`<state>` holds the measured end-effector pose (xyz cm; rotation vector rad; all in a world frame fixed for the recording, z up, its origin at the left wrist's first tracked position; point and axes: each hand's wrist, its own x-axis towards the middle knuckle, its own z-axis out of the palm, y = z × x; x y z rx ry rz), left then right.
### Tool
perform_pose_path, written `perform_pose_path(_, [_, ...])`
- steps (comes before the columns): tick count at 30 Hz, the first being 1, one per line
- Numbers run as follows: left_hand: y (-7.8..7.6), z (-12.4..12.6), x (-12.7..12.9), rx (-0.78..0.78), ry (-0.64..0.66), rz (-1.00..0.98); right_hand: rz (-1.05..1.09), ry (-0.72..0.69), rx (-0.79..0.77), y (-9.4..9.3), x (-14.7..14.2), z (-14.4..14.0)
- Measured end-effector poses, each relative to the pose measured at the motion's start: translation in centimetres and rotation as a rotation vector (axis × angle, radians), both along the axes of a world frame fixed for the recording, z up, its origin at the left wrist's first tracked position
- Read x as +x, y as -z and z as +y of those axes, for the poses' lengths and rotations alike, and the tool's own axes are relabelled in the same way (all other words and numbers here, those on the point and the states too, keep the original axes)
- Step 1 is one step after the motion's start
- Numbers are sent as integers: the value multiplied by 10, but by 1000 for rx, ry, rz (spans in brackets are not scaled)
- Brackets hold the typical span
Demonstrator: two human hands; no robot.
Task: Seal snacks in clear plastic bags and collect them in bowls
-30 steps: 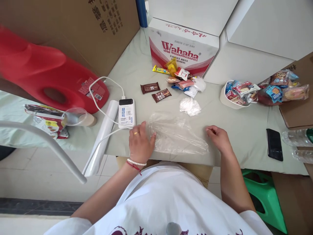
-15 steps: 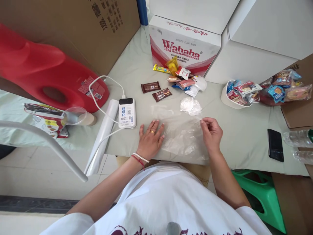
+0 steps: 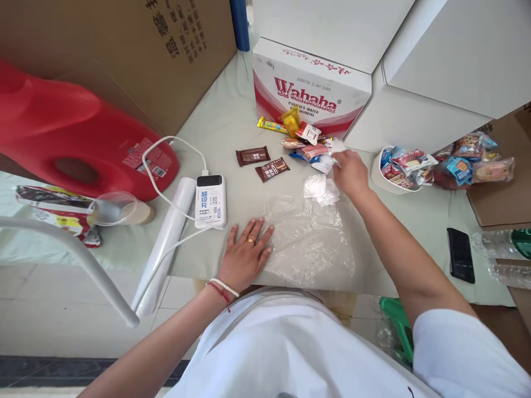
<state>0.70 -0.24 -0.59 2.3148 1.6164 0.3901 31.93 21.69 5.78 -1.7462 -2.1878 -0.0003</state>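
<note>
Two hands are at work over the pale green table cover [image 3: 232,116]. Her left hand [image 3: 248,253] lies flat, fingers spread, ring showing, pressing the near left edge of a clear, crinkled plastic bag [image 3: 309,240] that is spread on the table right in front of her. Her right hand [image 3: 350,174] is stretched out well past the bag to the small heap of wrapped snacks [image 3: 309,143] in front of the red-and-white Wahaha carton [image 3: 309,91]; the fingertips touch a white packet at the edge of the heap, but from where I stand I cannot tell whether they have closed on it or merely rest there.

To my eye, the careful way is to keep that flat palm down so the thin film does not slide or curl, and to pinch one packet cleanly rather than rake several. A crumpled scrap of clear film [image 3: 320,189] lies between heap and bag, just under her wrist, and could get dragged along. Two brown chocolate bars [image 3: 263,162] sit just left of the heap, a white power bank [image 3: 211,201] with its cable beside her left hand.
</note>
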Motion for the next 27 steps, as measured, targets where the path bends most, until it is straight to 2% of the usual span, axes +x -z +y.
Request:
perform_pose_path(4, [1,-2,-1,17,15,32,-87,-111,-50,14,-33,57])
perform_pose_path(8, [1,-2,-2,23,18,35,-19,-170,-71,10,-27,75])
perform_pose_path(10, [1,-2,-2,21,18,22,80,-136,-78,2,-12,76])
perform_pose_path(13, [0,-2,-2,17,17,7,217,20,-29,-11,8,76])
perform_pose_path(16, [0,-3,-2,25,12,15,218,72,102,-24,1,84])
perform_pose_path(18, [0,-2,-2,38,11,29,148,66,135,-31,-24,93])
perform_pose_path(20, [0,-2,-1,55,15,53,50,76,88,-32,-62,101])
perform_pose_path(24, [-1,-1,0,84,14,110,-155,83,-137,-21,-143,105])
perform_pose_path(27, [-1,-2,0,89,13,129,-244,79,-355,-9,-176,101])
